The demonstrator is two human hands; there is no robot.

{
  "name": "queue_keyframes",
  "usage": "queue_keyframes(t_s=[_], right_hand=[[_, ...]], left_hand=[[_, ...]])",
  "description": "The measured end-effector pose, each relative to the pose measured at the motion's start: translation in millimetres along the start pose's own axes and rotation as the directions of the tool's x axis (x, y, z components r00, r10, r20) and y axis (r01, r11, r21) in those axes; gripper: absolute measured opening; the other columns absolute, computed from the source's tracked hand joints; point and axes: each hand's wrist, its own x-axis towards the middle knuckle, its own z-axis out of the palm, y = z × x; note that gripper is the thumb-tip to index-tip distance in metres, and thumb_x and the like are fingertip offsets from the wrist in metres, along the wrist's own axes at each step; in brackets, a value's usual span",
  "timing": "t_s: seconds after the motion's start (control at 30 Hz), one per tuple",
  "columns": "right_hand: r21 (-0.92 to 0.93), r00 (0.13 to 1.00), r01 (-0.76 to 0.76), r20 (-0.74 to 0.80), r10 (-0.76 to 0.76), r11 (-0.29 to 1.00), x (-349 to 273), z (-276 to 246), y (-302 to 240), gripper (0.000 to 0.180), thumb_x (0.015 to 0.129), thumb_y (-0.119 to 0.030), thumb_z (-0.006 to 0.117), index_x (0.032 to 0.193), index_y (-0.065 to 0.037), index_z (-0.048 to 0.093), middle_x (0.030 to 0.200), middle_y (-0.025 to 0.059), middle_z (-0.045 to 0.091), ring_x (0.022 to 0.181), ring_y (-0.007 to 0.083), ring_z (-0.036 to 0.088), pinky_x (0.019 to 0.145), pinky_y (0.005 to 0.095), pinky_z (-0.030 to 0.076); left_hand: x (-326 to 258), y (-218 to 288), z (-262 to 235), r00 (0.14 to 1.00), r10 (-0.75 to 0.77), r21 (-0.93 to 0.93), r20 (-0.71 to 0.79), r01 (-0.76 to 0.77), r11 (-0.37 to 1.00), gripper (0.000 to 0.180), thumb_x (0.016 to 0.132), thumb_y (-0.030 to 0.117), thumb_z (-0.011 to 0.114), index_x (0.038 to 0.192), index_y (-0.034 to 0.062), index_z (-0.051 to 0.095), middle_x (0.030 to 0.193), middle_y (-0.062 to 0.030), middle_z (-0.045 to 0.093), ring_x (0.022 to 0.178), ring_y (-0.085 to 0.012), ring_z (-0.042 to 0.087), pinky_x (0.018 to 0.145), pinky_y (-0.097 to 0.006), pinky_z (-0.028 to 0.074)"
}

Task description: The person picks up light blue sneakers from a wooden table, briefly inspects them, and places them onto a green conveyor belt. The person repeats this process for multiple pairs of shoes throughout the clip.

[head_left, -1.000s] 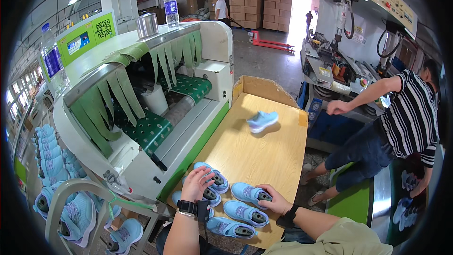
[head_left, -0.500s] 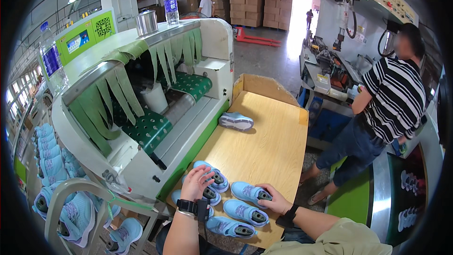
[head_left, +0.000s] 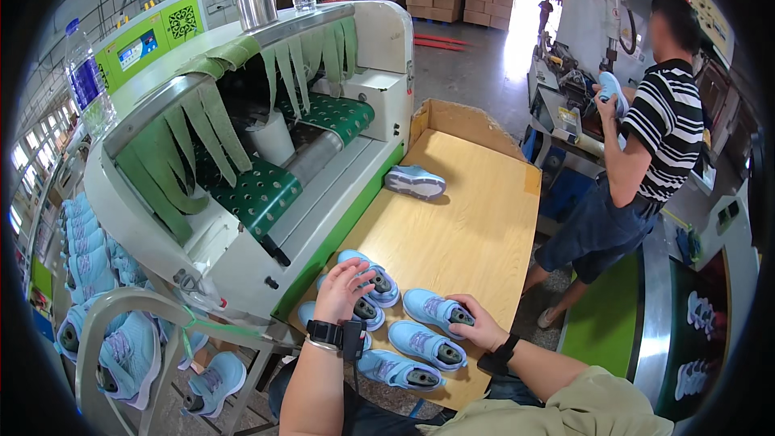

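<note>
On the wooden tabletop (head_left: 476, 218), several light-blue sneakers with dark inserts in their openings lie in two groups near the front edge. My right hand (head_left: 483, 325) is closed on the heel of a light-blue sneaker (head_left: 429, 307), the farthest one in the right group. Two more, a middle sneaker (head_left: 421, 342) and a near sneaker (head_left: 395, 369), lie in front of it. My left hand (head_left: 342, 289) hovers over the left group with its fingers stretched out, beside a sneaker (head_left: 381, 284) and partly hiding others. Farther off, a lone sneaker (head_left: 416, 183) rests on its side, sole toward me.
Left of the table stands a white machine with a green perforated conveyor belt (head_left: 339, 119) and hanging green strips (head_left: 214, 129). Racked sneakers (head_left: 129, 355) fill the lower left beside a metal frame (head_left: 173, 307). A co-worker (head_left: 658, 121) at the right holds a sneaker (head_left: 613, 93).
My view has shifted slightly. Both hands keep nearly the same place over the shoes. The co-worker has turned toward the machine and now holds a sneaker up.
</note>
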Motion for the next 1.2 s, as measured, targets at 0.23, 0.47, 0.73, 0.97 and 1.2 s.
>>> queue_keyframes(t_s=[0.23, 0.47, 0.73, 0.97, 1.2], right_hand=[[-0.035, 0.998, -0.012, 0.061, 0.014, 0.999, 3, -3, -6, 0.065, 0.083, -0.019, 0.074, 0.138, -0.003, 0.043, 0.131, 0.0114, 0.052, 0.123, 0.0217, 0.049, 0.106, 0.0349, 0.038], [-0.345, 0.839, -0.221, 0.41, 0.358, 0.912, 85, -81, -43, 0.045, 0.094, -0.033, 0.063, 0.127, -0.003, 0.059, 0.116, 0.0134, 0.065, 0.111, 0.0198, 0.059, 0.098, 0.0343, 0.045], [-0.82, 0.948, -0.102, -0.252, -0.196, 0.564, 284, -127, -3, 0.085, 0.082, -0.029, 0.074, 0.148, 0.0, 0.03, 0.148, 0.0261, 0.039, 0.137, 0.0382, 0.04, 0.112, 0.0404, 0.035], [-0.718, 0.86, -0.51, -0.404, 0.312, 0.474, 323, -66, -29, 0.079, 0.08, -0.048, 0.07, 0.136, 0.004, 0.049, 0.134, 0.0228, 0.056, 0.12, 0.0345, 0.057, 0.1, 0.0429, 0.047], [-0.061, 0.939, -0.315, -0.161, 0.302, 0.947, 278, -65, -18, 0.053, 0.092, -0.046, 0.062, 0.103, 0.005, 0.068, 0.087, 0.0138, 0.069, 0.074, 0.022, 0.066, 0.07, 0.0332, 0.053]], left_hand=[[1, 0, 0, 1.0, -0.012, 0.013, 0.0, 0.012, 1.0, 0.033, 0.098, 0.018, 0.057, 0.126, -0.0003, 0.052, 0.123, -0.0164, 0.061, 0.109, -0.0277, 0.064, 0.086, -0.04, 0.055], [3, 0, 0, 0.999, -0.027, 0.019, -0.027, 0.028, 0.999, 0.032, 0.096, 0.016, 0.058, 0.124, 0.0002, 0.053, 0.122, -0.0167, 0.061, 0.11, -0.0295, 0.063, 0.088, -0.041, 0.054], [7, 0, 8, 0.997, -0.074, 0.01, 0.006, 0.074, 0.997, 0.029, 0.097, 0.017, 0.058, 0.122, 0.0015, 0.055, 0.12, -0.0154, 0.063, 0.11, -0.0284, 0.063, 0.089, -0.041, 0.053], [-1, 6, -3, 0.996, -0.086, -0.012, -0.021, 0.085, 0.996, 0.029, 0.097, 0.017, 0.058, 0.122, 0.0018, 0.056, 0.12, -0.0135, 0.063, 0.109, -0.0274, 0.064, 0.09, -0.041, 0.052], [3, 15, 6, 0.981, -0.124, -0.116, 0.151, 0.142, 0.983, 0.045, 0.103, 0.038, 0.044, 0.129, 0.002, 0.049, 0.117, -0.0194, 0.063, 0.102, -0.0299, 0.067, 0.083, -0.041, 0.056]])
